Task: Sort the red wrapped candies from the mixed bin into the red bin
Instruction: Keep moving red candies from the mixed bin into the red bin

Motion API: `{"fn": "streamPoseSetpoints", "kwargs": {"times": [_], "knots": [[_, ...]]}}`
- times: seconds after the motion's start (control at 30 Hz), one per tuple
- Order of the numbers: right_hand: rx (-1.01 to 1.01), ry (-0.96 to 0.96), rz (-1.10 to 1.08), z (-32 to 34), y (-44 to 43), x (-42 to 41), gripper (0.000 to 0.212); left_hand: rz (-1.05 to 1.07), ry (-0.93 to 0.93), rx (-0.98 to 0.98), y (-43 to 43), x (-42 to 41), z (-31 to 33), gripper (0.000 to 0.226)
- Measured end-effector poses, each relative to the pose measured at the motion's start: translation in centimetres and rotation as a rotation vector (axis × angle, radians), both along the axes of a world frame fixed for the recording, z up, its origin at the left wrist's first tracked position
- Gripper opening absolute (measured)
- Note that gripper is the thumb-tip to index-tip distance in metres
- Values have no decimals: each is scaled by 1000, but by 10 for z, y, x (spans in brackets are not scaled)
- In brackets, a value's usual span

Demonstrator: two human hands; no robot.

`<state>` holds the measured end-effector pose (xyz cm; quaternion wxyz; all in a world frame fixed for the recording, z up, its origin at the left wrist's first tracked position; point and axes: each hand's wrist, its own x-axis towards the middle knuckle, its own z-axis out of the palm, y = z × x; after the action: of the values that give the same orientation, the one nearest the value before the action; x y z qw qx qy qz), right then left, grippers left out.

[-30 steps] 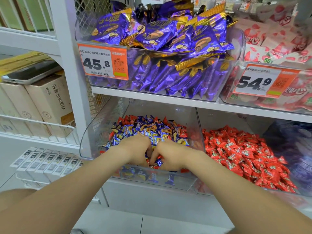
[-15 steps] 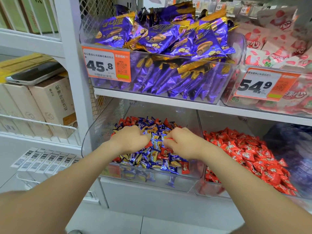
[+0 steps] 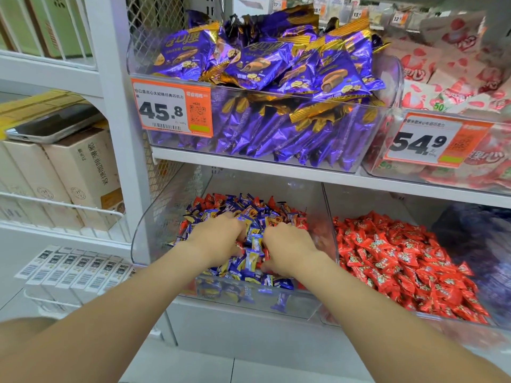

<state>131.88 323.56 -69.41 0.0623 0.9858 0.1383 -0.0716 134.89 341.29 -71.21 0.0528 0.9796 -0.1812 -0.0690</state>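
Head view: my left hand (image 3: 218, 240) and right hand (image 3: 289, 251) have closed together again in the clear plastic mixed bin (image 3: 139, 244), lower centre, fingers (image 3: 233, 223) curled among wrappers; what they grip I cannot tell. Red wrapped candies (image 3: 206, 201) remain there, so I judge the clear red-filled bin (image 3: 470, 323), lower right, is not yet served.

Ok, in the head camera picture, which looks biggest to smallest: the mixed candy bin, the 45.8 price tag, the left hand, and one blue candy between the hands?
1. mixed candy bin
2. 45.8 price tag and left hand: close, and the hand is nearer the camera, so unsure
3. blue candy
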Motion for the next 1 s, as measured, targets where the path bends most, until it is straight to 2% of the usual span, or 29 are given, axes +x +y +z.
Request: {"fn": "streamPoseSetpoints", "kwargs": {"times": [0.17,0.33,0.5,0.57,0.7,0.83,0.9,1.0], "knots": [[236,152,-61,0,-5,8,37,-18,23,0,3,3,-1,21],[343,249,-42,26,-22,6,37,4,35,-197,2,3,8,9],[495,172,-85,42,-30,-1,40,74,-82,-256,-1,-3,15,41],[457,66,-85,40,-29,-4,44,27,-28,-223,-3,-5,13,50],[285,-113,-103,31,-28,-3,57,-97,94,-188,-7,-8,6,26],[323,-177,-81,31,-26,4,60,-113,76,-92,-17,-12,4,26],[340,-71,-50,30,-25,4,54,-89,75,-105,-20,-13,5,23],[210,53,4,23,-28,2,17,-56,126,-172,-18,-10,7,23]]}}
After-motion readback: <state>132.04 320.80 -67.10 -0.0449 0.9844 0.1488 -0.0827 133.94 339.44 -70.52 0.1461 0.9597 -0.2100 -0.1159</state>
